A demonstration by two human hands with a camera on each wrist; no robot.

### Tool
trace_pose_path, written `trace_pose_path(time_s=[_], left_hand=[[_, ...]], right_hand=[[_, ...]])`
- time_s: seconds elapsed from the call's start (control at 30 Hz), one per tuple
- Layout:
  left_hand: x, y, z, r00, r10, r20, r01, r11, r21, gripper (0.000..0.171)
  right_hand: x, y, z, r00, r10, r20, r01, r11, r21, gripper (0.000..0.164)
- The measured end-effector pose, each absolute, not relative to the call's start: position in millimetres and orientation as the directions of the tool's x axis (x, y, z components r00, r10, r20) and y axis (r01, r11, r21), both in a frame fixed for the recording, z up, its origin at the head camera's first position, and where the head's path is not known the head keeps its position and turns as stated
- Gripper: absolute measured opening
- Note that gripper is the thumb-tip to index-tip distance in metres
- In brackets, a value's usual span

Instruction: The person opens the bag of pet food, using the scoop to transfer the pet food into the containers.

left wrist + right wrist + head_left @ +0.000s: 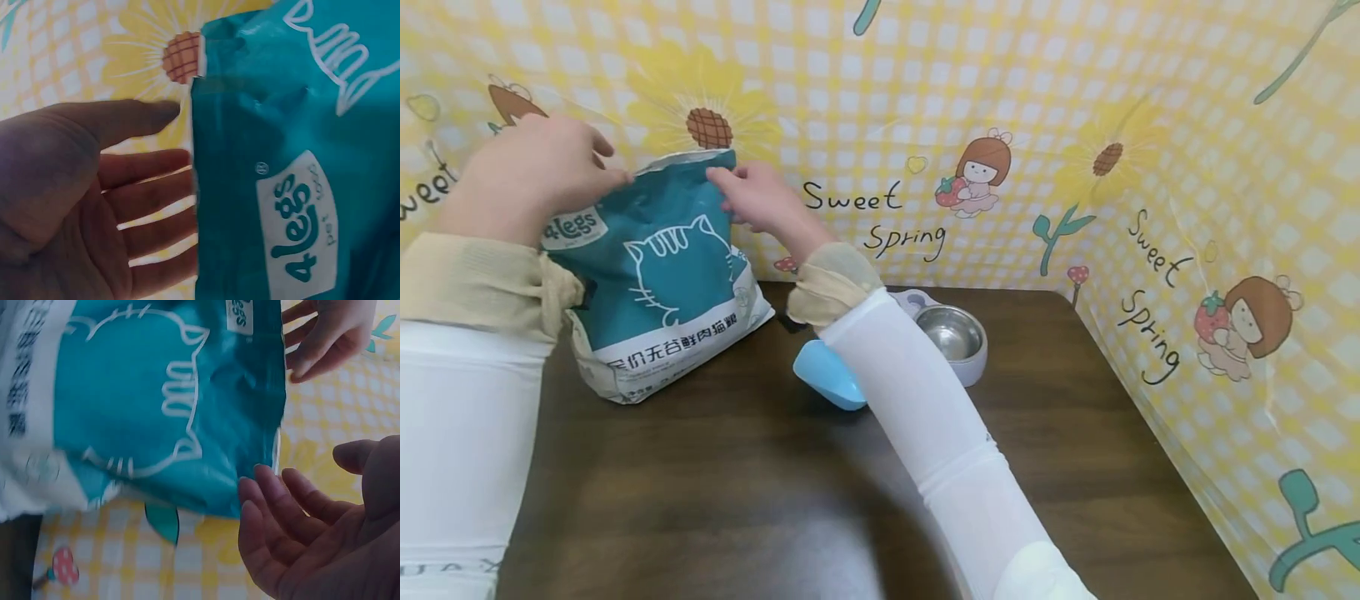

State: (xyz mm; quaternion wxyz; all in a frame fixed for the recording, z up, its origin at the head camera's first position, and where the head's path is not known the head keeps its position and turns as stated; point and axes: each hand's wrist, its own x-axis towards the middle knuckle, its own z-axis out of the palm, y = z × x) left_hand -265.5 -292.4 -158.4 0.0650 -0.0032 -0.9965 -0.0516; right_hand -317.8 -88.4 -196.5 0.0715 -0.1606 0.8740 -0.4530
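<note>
A teal and white cat food bag (677,250) stands upright at the back left of the table, its top edge crumpled. My left hand (538,171) is at the bag's upper left corner. In the left wrist view its thumb (147,119) stays apart from the straight fingers, whose tips reach the bag's edge. My right hand (763,198) is by the upper right corner. The right wrist view shows its loosely bent fingers (300,519) against that corner, the thumb held away from the bag.
A light blue scoop (827,375) lies on the dark wooden table (715,492), partly behind the right forearm. Beyond it stands a pale pet bowl holder with a metal bowl (951,333). A yellow checked cloth (865,100) hangs behind and to the right.
</note>
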Motion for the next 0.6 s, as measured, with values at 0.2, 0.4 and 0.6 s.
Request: trace_pose_path(time_s=[0.2, 0.4, 0.6], left_hand=[[-272.7, -292.8, -162.0, -0.995, 0.064, 0.075, 0.071, 0.993, 0.091, 0.053], [-268.3, -293.5, -162.1, -0.995, 0.035, 0.090, 0.045, 0.992, 0.116, 0.044], [-266.8, -288.8, -160.1, -0.993, 0.059, 0.107, 0.070, 0.992, 0.102, 0.039]], right_hand=[[-323.3, -122.1, -186.7, -0.952, -0.302, -0.050, -0.137, 0.567, -0.812, 0.040], [-324.3, -138.9, -183.4, -0.957, -0.267, -0.117, -0.049, 0.542, -0.839, 0.035], [-323.7, -145.2, -183.9, -0.945, -0.271, -0.181, 0.043, 0.449, -0.892, 0.039]])
